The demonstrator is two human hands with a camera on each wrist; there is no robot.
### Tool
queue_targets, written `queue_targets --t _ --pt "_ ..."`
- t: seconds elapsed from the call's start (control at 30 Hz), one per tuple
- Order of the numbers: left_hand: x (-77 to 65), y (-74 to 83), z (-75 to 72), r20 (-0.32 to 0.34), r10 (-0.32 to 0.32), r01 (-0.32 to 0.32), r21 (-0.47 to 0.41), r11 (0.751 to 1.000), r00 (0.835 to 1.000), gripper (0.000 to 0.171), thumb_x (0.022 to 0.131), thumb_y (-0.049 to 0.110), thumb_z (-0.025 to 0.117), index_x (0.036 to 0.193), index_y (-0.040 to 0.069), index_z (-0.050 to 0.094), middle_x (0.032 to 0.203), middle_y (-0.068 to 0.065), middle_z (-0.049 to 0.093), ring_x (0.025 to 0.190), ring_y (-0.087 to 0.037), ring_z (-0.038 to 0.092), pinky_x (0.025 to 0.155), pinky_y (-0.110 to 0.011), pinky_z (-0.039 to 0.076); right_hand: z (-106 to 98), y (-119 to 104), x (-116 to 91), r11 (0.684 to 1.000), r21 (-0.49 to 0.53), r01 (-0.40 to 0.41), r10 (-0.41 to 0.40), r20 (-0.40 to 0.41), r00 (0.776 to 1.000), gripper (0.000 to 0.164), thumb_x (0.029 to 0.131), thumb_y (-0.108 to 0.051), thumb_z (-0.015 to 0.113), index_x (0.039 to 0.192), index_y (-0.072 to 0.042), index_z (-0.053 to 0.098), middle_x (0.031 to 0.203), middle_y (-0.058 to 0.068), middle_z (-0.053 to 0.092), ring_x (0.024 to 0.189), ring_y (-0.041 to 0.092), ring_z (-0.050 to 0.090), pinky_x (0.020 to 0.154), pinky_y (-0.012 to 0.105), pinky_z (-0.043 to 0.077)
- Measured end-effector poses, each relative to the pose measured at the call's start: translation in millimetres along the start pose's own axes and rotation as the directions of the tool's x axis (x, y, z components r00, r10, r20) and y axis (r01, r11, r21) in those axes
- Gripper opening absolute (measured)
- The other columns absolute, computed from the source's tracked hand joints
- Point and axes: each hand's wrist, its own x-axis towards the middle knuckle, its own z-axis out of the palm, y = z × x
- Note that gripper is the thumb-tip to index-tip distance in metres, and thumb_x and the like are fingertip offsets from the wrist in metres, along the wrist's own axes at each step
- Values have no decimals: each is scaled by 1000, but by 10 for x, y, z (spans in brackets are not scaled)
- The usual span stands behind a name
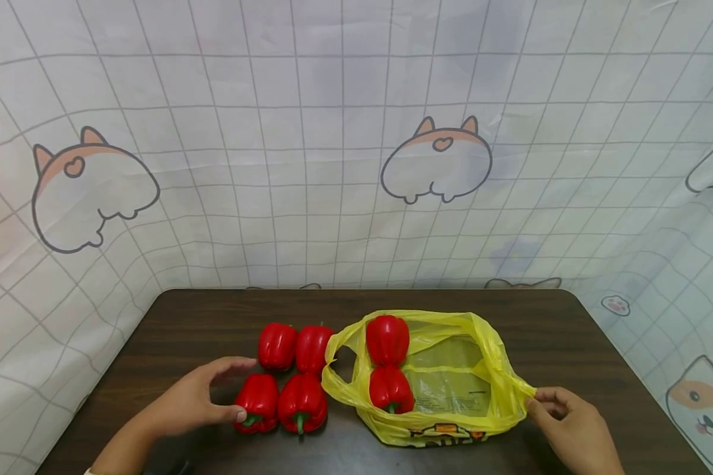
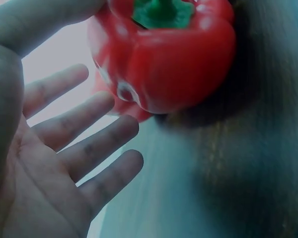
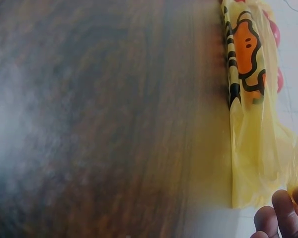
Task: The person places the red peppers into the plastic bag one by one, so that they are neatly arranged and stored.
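Note:
My left hand spreads its thumb and fingers around the near-left red bell pepper. In the left wrist view the fingers are straight and apart, beside that pepper with its green stem. Three more red peppers stand close by: one to its right and two behind, a left one and a right one. A yellow plastic bag lies with its mouth open and two peppers in it, one far, one near. My right hand pinches the bag's right edge.
The dark wood-grain table carries everything. Behind and at both sides hangs a white grid-patterned cloth with cartoon dogs. The bag's left handle loop lies against the right-hand peppers.

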Motion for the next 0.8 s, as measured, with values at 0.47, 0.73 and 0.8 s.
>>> queue_targets --t 0.47,0.73,0.8 --pt "-4 -132 40 96 12 2 -151 989 995 72 87 26 83 147 6 49 147 -14 51 129 -40 54 100 -29 49 1 -11 -13 1000 16 -17 17 -2 1000 58 98 -52 64 119 2 66 96 6 75 83 24 69 69 46 56" --pt "3 -138 51 90 18 -3 -164 986 996 71 87 25 84 146 5 50 143 -14 54 122 -30 60 97 -31 52 -4 -24 -20 1000 20 -22 22 -4 1000 58 97 -51 65 119 3 66 93 4 75 81 22 69 69 46 56" --pt "1 -135 52 83 15 -1 -166 986 996 71 86 25 84 145 4 51 143 -13 55 121 -28 61 97 -31 52 -2 -25 -19 999 24 -26 26 -3 1000 58 97 -51 65 119 3 66 93 4 75 80 22 69 68 45 56"
